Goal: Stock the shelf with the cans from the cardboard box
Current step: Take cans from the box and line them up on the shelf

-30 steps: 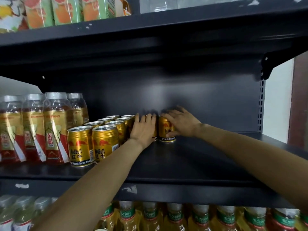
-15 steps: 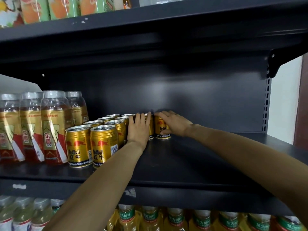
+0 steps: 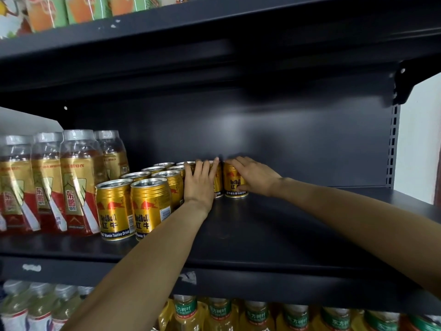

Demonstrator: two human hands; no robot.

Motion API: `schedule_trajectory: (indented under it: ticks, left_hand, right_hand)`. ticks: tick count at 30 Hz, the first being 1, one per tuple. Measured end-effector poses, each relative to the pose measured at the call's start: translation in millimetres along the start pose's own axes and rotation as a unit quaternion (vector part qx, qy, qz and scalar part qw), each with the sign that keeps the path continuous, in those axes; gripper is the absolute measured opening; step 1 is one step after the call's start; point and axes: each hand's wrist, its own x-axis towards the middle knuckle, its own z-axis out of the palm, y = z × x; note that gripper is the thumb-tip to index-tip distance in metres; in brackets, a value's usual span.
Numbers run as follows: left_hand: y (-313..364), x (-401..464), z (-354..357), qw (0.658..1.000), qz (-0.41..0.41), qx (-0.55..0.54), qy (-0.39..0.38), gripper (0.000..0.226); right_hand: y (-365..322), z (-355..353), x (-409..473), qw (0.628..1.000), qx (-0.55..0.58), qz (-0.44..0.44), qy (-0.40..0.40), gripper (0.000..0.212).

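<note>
Gold Red Bull cans (image 3: 150, 206) stand in two rows on the black middle shelf (image 3: 274, 235), running from its front edge to the back wall. My left hand (image 3: 200, 185) lies with straight fingers against a gold can (image 3: 218, 187) at the back of the shelf, mostly hiding it. Right beside that one stands another gold can (image 3: 235, 185). My right hand (image 3: 256, 179) holds it, with the fingers over its top and far side and the thumb on its front. The cardboard box is out of view.
Bottles with gold and red labels (image 3: 71, 185) fill the left of this shelf. Green-capped yellow bottles (image 3: 219, 316) line the shelf below, and cartons (image 3: 78, 8) stand on the shelf above. The shelf's upright post (image 3: 393, 144) and a white wall are at the right.
Both hands have slid the two back cans a little further in and to the left, closer to the rows. The cans now stand nearly against the back wall.
</note>
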Motion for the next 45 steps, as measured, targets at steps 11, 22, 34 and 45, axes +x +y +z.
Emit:
schedule_trajectory:
  ticks: [11,22,34,45]
  left_hand:
    - [-8.4,-17.0,-52.6,0.996,0.007,-0.085,-0.024,0.073]
    - [-32.6,-173.1,-146.3,0.889,0.034,-0.400,0.222,0.022]
    - [47.7,-386.1,-60.4,0.808,-0.035,-0.589,0.009,0.022]
    - [49.4,-530.6,31.2,0.772,0.027,-0.489,-0.406,0.036]
  right_hand:
    - [-9.0,-38.8,-26.0,0.999,-0.053,-0.008,-0.011,0.083]
    - [-101.9,-95.9,-180.4,0.969,0.050,0.007,0.240,0.021]
    - [-243.1,30.6,-363.5,0.940,0.297,0.088,0.142,0.020]
    - [-313.2,146.5,-469.9,0.881,0.326,0.226,-0.259,0.042]
